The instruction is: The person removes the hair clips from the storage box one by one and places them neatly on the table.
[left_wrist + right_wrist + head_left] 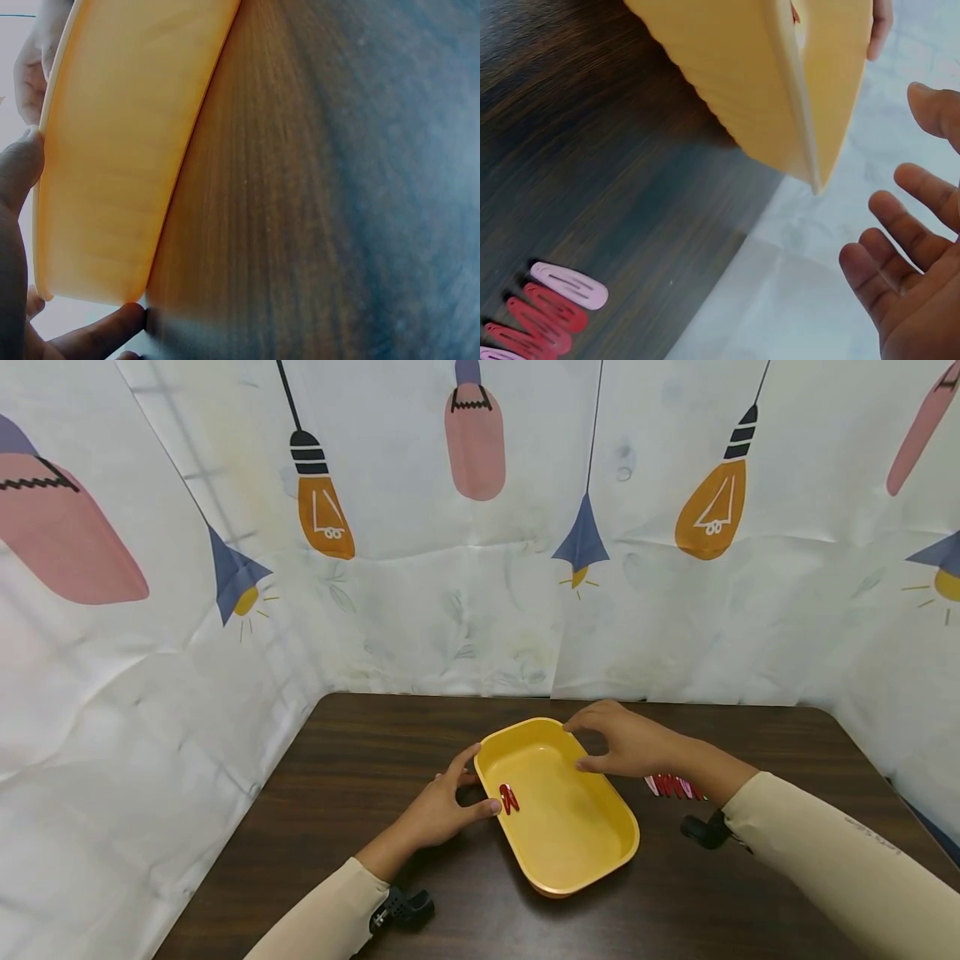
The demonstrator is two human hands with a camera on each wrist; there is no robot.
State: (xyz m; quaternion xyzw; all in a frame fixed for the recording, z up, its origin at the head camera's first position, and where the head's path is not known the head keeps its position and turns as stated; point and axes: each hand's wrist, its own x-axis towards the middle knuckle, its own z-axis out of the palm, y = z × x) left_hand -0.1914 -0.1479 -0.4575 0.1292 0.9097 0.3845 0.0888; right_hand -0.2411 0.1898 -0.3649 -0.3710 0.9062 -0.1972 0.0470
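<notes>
A yellow rectangular tray (577,827) sits at an angle on the dark table. Inside it, by its left wall, lie red snap hair clips (509,798). My left hand (446,806) is at the tray's left side, thumb touching the rim and index finger extended at the far left corner. In the left wrist view the tray's outer wall (127,150) stands between that thumb and the forefinger. At the far right side, my right hand (618,739) has its fingers spread and holds nothing. The right wrist view shows this hand (915,277) apart from the tray.
To the tray's right, partly behind my right forearm, several pink and red snap hair clips (675,786) lie in a row on the wood-grain table (390,735). A printed white curtain (450,610) hangs behind the table and along its left side.
</notes>
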